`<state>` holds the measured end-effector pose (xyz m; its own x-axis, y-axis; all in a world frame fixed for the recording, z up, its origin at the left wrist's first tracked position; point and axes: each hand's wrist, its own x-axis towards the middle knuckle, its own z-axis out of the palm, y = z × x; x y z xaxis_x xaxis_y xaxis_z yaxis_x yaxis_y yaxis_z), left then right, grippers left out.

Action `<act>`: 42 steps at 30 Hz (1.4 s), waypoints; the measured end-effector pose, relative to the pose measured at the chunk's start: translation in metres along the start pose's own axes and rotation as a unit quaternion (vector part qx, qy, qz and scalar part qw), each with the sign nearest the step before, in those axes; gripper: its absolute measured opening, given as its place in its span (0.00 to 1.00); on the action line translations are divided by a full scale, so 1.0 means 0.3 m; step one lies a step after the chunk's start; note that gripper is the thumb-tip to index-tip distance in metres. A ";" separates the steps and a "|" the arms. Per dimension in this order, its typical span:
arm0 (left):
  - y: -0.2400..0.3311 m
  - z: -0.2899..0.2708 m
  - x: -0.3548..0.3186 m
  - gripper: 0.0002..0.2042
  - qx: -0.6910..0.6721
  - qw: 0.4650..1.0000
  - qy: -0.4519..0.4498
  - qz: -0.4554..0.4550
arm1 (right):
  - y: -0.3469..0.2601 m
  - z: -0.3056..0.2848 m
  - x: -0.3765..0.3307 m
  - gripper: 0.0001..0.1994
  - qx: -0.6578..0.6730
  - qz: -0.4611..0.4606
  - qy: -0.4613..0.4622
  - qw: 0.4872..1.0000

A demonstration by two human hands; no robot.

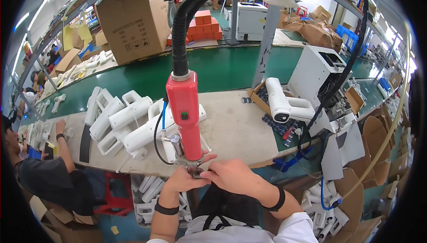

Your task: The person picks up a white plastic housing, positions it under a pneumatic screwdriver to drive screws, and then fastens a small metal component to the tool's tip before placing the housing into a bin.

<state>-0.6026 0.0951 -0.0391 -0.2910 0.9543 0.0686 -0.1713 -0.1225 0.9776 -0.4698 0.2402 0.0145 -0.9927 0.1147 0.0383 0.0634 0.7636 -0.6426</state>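
Note:
A red power tool (pixel 183 109), which looks like an electric screwdriver, hangs upright in front of me from a thick black hose. My left hand (pixel 183 180) is closed at the tool's lower metal end. Close against it from the right, my right hand (pixel 233 176) has its thumb and fingers pinched together. Between the fingertips of both hands shows a small dark metal part (pixel 195 172), mostly covered, so its kind is unclear. To the left of the tool lie several white plastic gun-shaped housings (pixel 129 114) in a pile on the bench.
Another white gun-shaped device (pixel 284 105) rests right of the tool by a box of small dark parts. A green conveyor belt (pixel 222 69) runs behind the bench (pixel 240 127). A seated person (pixel 49 180) works at left. Boxes of white housings (pixel 327 207) stand below.

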 end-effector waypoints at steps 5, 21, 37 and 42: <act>-0.009 -0.016 -0.014 0.40 0.070 0.997 0.003 -0.019 | 0.012 -0.009 -0.011 0.08 0.018 -0.050 0.020 0.998; -0.010 -0.079 0.001 0.46 -0.141 0.985 -0.098 -0.008 | 0.467 0.111 0.030 0.11 -0.079 0.099 0.234 0.964; -0.060 -0.090 -0.009 0.48 -0.252 0.935 -0.248 0.013 | 0.100 0.104 -0.113 0.09 0.146 -0.040 0.288 0.945; -0.024 -0.069 0.011 0.46 -0.152 0.973 -0.171 -0.020 | 0.002 0.121 -0.110 0.13 0.103 -0.063 0.310 0.943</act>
<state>-0.6219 0.0936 -0.0499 0.0433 0.9884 0.1456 -0.4625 -0.1094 0.8798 -0.4408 0.2140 -0.0150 -0.7353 0.4301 0.5238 -0.1364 0.6631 -0.7360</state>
